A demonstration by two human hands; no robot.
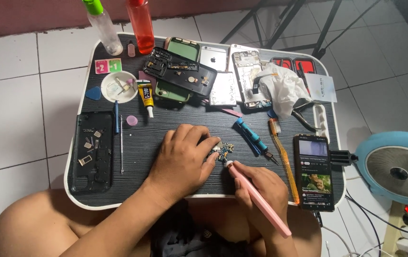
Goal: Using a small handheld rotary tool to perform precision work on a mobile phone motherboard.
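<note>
Right hand grips a pink tool; left hand, fingers curled, pinches a small circuit board.

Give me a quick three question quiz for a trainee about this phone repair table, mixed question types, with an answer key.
1. True or false: the left hand pins the small circuit board to the lap table.
2. Multiple choice: what does the right hand hold? A) blue screwdriver B) pink pen-shaped tool C) orange toothbrush
3. Fill in: the lit smartphone lies at the table's ____ edge as the camera sees it.

Key
1. True: its fingertips rest on the board.
2. B: the pink pen-shaped tool has its tip at the board, while the blue screwdriver and the orange toothbrush lie unheld.
3. Right.
</note>
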